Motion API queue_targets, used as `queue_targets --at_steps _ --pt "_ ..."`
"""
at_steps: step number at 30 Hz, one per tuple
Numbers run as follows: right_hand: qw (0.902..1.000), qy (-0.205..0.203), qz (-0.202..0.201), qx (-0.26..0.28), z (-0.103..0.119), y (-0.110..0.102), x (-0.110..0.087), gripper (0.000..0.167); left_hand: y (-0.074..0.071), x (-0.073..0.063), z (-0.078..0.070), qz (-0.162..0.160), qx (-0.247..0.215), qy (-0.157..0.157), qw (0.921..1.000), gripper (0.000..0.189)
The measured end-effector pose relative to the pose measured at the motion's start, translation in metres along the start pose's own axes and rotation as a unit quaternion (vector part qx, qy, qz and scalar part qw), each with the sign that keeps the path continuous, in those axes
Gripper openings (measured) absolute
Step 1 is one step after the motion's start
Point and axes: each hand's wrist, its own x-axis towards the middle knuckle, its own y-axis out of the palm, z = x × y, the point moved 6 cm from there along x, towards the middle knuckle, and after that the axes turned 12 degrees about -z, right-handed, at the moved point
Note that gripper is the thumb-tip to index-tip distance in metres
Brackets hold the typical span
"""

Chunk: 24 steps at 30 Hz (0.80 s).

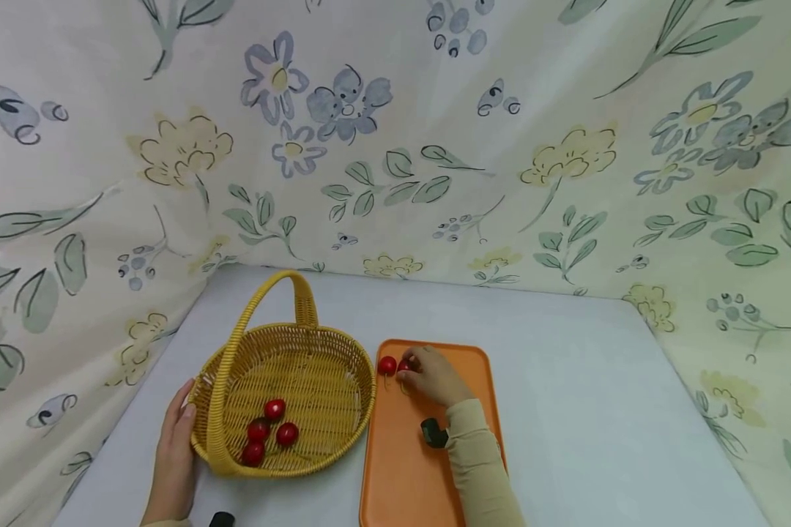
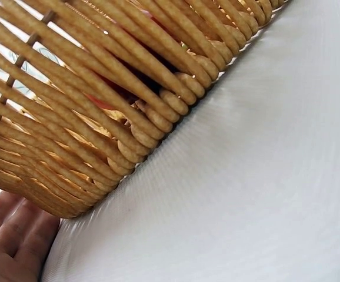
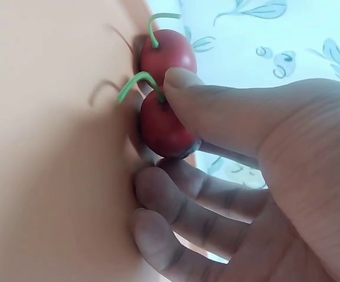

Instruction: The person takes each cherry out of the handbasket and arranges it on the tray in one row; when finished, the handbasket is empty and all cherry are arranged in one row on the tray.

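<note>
With thumb and fingertips, my right hand (image 1: 437, 378) pinches a red cherry (image 3: 167, 126) with a green stem, low over the orange tray (image 1: 402, 454). A second cherry (image 1: 387, 365) lies right beside it, near the tray's far left corner. My left hand (image 1: 176, 446) rests against the left side of a yellow woven basket (image 1: 329, 395) with a tall arched handle. In the left wrist view its fingers (image 2: 17, 226) lie fairly straight along the wicker wall. Inside the basket, several red cherries (image 1: 286, 434) sit toward the front left.
Basket and tray stand side by side on a white-covered table (image 1: 587, 410), the basket's right rim close to the tray's left edge. A floral cloth (image 1: 395, 146) hangs behind the table and along its sides. Dark wrist devices (image 1: 433, 433) show at both wrists.
</note>
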Motion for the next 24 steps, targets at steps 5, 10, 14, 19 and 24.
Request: queue_targets --at_steps 5,10,14,19,24 --pt "1.0000 0.004 0.005 -0.007 -0.001 0.000 0.000 0.028 -0.001 -0.001 -0.001 0.004 -0.001 0.006 1.0000 0.056" --pt "0.9992 0.022 0.029 -0.014 0.004 -0.011 -0.002 0.047 0.000 0.000 -0.001 -0.001 0.001 0.004 1.0000 0.055" --pt "0.9997 0.002 0.020 -0.017 0.026 -0.033 -0.005 0.049 0.004 -0.001 -0.002 0.001 0.005 0.005 1.0000 0.055" --pt "0.9937 -0.100 0.039 -0.032 0.090 -0.042 -0.006 0.041 0.004 -0.001 -0.002 -0.005 0.014 0.007 0.9999 0.053" --pt "0.9610 -0.230 0.126 -0.087 0.159 -0.004 -0.004 0.023 -0.001 0.000 0.002 -0.026 0.037 -0.015 0.9989 0.052"
